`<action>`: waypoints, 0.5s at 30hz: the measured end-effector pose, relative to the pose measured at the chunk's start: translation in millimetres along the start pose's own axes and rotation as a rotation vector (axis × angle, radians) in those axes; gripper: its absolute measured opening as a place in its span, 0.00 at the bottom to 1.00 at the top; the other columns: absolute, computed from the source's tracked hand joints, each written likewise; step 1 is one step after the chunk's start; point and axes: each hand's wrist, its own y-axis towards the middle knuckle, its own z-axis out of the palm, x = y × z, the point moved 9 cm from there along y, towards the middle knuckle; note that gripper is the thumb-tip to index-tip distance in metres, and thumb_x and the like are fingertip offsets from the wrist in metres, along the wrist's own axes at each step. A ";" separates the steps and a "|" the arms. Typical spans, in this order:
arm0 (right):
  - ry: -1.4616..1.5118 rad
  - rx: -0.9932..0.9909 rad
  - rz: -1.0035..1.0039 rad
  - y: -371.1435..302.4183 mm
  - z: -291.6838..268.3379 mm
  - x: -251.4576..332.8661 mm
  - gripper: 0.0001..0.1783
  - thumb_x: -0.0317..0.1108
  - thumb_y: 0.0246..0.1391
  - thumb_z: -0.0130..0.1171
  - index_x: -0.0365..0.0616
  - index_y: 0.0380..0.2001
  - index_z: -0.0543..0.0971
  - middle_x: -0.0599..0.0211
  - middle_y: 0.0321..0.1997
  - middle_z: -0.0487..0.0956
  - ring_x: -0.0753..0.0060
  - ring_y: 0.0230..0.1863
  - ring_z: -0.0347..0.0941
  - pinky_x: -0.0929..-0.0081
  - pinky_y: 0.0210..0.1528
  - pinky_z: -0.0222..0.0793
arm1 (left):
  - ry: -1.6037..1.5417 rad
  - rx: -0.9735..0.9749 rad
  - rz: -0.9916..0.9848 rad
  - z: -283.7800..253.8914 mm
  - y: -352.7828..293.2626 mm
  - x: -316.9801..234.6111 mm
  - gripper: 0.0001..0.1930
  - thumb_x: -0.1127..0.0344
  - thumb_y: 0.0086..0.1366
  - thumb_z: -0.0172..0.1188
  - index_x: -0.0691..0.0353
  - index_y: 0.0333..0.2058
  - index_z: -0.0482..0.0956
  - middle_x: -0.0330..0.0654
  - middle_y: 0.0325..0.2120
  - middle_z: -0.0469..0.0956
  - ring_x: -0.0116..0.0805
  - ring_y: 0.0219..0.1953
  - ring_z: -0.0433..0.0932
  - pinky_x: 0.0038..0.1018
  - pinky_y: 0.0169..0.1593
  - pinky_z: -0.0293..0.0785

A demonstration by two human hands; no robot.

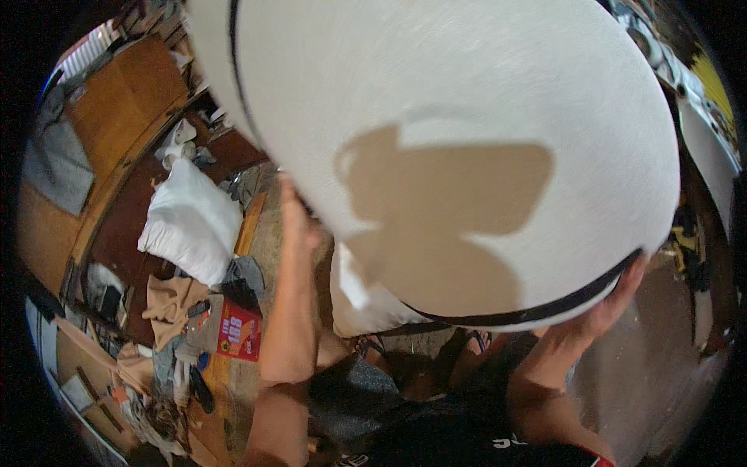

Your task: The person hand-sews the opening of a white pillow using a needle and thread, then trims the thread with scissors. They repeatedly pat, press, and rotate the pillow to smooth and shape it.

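A large white panel [467,70] with rounded edges and a black band along its border fills the upper middle and right. It looks like a padded seat or cushion cover, but its exact kind is unclear. My left hand [299,218] grips its left edge, the fingers partly hidden behind it. At its lower right corner, my right hand [615,300] is closed round the black-banded edge, with most fingers out of sight underneath. The panel is raised in front of me, and a dark shadow falls across its face. Under it, a white cushion [366,307] shows in part near my feet.
A stuffed white pillow-like bag [194,222] lies to the left, before a curved wooden bench [144,78]. Brown cloth [173,307], a red printed sheet [239,331] and loose scraps clutter the lower left. Rolled material [661,58] stands at the upper right.
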 end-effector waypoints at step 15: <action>-0.277 1.012 -0.179 -148.6 131.2 23.1 0.70 0.52 0.40 0.82 0.29 0.73 0.50 0.39 0.66 0.61 0.46 0.63 0.63 0.52 0.60 0.66 | -0.071 0.177 0.079 44.3 -91.8 -53.5 0.41 0.31 0.71 0.49 0.62 0.67 0.67 0.53 0.59 0.74 0.46 0.57 0.77 0.42 0.61 0.75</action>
